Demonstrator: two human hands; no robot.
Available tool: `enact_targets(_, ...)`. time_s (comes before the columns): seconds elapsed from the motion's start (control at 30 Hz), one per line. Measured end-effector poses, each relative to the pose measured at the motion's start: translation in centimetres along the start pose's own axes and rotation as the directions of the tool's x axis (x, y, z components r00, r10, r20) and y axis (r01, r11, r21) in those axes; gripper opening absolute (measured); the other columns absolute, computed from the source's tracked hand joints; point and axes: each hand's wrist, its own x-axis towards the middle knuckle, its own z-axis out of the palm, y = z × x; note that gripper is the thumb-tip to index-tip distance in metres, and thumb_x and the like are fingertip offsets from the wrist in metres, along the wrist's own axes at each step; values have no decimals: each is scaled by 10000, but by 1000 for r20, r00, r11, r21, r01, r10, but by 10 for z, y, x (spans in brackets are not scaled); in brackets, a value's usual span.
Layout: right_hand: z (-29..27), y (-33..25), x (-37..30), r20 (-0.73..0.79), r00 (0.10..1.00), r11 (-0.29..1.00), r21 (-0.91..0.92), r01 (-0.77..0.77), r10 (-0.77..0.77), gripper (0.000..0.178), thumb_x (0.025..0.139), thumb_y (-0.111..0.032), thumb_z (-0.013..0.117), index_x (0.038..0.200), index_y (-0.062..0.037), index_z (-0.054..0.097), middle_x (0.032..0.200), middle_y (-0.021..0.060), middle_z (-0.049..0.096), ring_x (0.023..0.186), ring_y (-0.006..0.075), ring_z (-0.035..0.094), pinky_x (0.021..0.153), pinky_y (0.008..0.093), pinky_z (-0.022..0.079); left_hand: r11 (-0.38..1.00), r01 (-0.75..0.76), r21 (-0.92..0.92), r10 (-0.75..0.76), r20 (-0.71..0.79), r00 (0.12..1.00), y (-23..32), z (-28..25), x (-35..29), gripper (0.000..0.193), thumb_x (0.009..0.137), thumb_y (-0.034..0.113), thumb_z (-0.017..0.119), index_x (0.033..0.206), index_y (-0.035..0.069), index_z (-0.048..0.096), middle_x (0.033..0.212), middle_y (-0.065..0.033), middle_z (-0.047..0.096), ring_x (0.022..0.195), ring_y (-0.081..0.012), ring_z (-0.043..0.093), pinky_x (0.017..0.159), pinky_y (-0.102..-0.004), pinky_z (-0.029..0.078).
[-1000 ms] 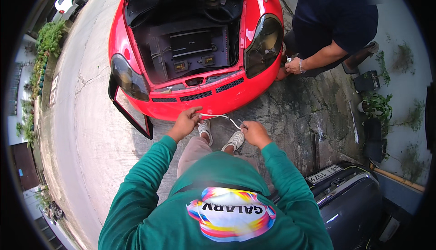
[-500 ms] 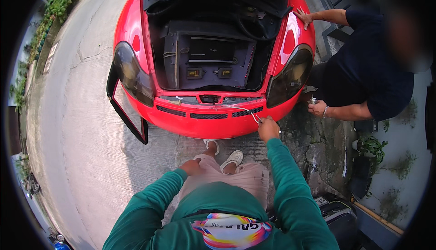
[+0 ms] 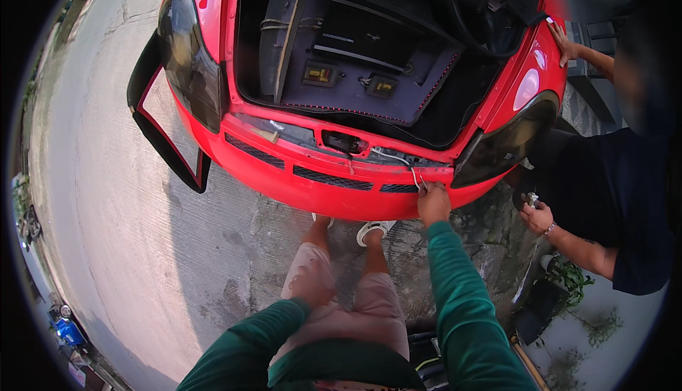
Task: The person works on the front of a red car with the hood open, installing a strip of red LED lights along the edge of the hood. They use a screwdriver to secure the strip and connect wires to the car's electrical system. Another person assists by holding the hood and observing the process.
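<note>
My right hand is closed at the red front bumper, just below a dark mesh vent. A thin white cable runs from the slot by the latch opening and bends down to its fingertips. A small pointed end shows beside the fingers, too small to name. My left hand hangs against the thigh of my light shorts. It is blurred, and its fingers cannot be made out. A small tan piece lies on the ledge, left of the latch opening.
The open compartment holds a black panel and a carpeted board. A black-edged frame leans at the left headlight. A person in dark clothes stands at right, one hand on the car, the other holding a small object.
My view has moved in closer, so the car looks larger. My right hand has come nearer the vent, still at the cable end. The other person keeps one hand on the car.
</note>
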Motion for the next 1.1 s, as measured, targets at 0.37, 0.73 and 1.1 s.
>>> enact_targets(0.37, -16, -5, -3, 104, 986, 991, 33, 126, -129, 156, 928, -165, 694, 1042, -106, 783, 1026, 160, 688, 947, 415, 690, 827, 522, 557, 1000, 23, -8, -23, -92, 996, 24, 37, 7, 1141, 770, 638, 792, 1621, 91, 265, 1436, -342, 452, 1200, -594, 604, 934, -682, 531)
enact_targets(0.73, -8, -26, 3, 157, 979, 991, -21, 132, -127, 144, 934, -172, 682, 1015, -81, 759, 1048, 176, 672, 1006, 420, 683, 850, 551, 563, 992, 109, 69, -111, 27, 993, 45, 27, 8, 1219, 781, 683, 785, 1696, 162, 169, 1481, -289, 399, 1321, -516, 535, 1062, -582, 478)
enact_targets(1.1, -11, -27, 5, 167, 983, 995, -44, 85, -76, 162, 938, -170, 668, 1033, -64, 745, 1083, 182, 672, 1059, 417, 673, 900, 536, 562, 990, 119, 82, -120, 12, 993, 42, 30, 15, 1205, 780, 680, 780, 1690, 157, 189, 1503, -284, 401, 1328, -486, 547, 1070, -546, 487)
